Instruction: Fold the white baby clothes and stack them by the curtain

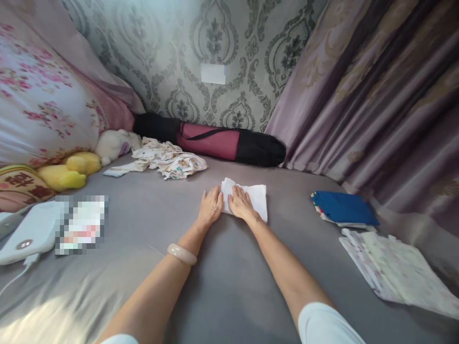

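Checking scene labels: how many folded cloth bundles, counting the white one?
3: white cloth under the right hand; blue-topped bundle by the curtain; pale patterned bundle nearer the camera. More may be hidden.

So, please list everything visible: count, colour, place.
Folded cloth: 1, white, centre
Crumpled fabric: 1, patterned white, back
Bag: 1, maroon, black, back
Folded stack: 1, blue-topped, right
Folded pile: 1, pale, lower right
Power bank: 1, white, left
Cable: 1, white, left
Blurred item: 1, pale, left
Partial object: 1, whitish, left
Plush toys: about 2, yellow, white, left
Pillow: 1, pinkish white, left
Cushion: 1, multicoloured, left
Curtain: 1, mauve, right
Card: 1, white, wall
Wall: 1, grey, back
Sheet: 1, grey, underneath
Bracelet: 1, cream, left arm
Sleeves: 2, white, bottom
Left hand: 1, cloth's left edge
Right hand: 1, on cloth
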Tool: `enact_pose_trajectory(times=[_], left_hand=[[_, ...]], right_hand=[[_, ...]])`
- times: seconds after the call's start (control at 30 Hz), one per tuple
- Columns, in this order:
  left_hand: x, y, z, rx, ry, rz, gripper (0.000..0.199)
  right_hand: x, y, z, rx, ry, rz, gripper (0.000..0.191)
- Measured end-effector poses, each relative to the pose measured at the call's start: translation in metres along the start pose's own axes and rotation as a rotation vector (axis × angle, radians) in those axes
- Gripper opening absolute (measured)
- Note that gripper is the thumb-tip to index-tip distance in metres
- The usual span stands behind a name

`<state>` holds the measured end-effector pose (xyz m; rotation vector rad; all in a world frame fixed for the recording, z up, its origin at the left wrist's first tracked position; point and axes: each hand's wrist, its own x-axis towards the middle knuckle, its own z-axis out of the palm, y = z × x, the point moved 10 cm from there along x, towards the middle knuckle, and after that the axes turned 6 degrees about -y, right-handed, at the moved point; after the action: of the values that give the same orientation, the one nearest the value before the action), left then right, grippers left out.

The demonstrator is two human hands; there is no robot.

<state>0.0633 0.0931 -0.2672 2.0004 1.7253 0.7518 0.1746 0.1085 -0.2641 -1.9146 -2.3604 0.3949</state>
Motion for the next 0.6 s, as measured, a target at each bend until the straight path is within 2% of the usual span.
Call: enact_pose_trajectory(times=[0.13, 0.23, 0.3, 0.37, 0.5, 0.6], left_hand=[[0.000, -0.003, -0.008, -0.108, 0.054, -0.023, 0.056], [-0.001, -0.010, -0.016, -0.214, 0.093, -0.101, 0.058], [-0.001, -0.011, -0.018, -0.262, 0.103, -0.129, 0.059], [-0.001, -0.011, -0.019, -0.280, 0.106, -0.135, 0.059], [0.000, -0.013, -0.018, -0.277, 0.093, -0.149, 0.058], [0.000, -0.015, -0.016, -0.264, 0.071, -0.161, 0.059]], right_hand=[[0.002, -0.031, -0.018, -0.017, 0.117, -0.072, 0.061], [0.006, -0.048, -0.004, -0.056, 0.035, -0.110, 0.060], [0.008, -0.050, 0.009, -0.084, -0.043, -0.106, 0.060], [0.009, -0.050, 0.015, -0.097, -0.067, -0.105, 0.060], [0.010, -0.048, 0.015, -0.067, -0.043, -0.113, 0.060], [0.011, -0.047, 0.010, 0.037, -0.032, -0.134, 0.059]])
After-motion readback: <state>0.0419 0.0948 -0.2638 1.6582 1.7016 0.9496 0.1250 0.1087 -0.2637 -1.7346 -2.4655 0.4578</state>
